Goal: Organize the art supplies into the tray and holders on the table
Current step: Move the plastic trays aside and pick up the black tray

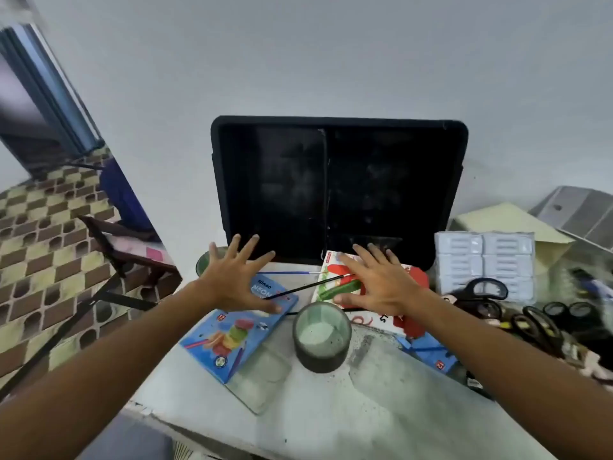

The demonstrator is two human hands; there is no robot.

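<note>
Seen from above a pale table [381, 403], with a black two-compartment tray [338, 127] standing at its far side as landmark: left of the tray's near corner, a glass holder [207, 260] half hidden behind the left hand [232, 283], fingers spread wide and holding nothing, hovering over a blue Neon pencil box [232, 340]. Just in front of the tray, a blue paintbrush [288, 272] and a black paintbrush [308, 287] lying across the boxes. Nearer than the tray's middle, a round glass holder [321, 336] upright. At the tray's near right, the right hand [378, 287], also splayed and holding nothing, over a red-and-white box [414, 277]. Right of the tray, white wrapped packs [484, 257], then black scissors [487, 288]
</note>
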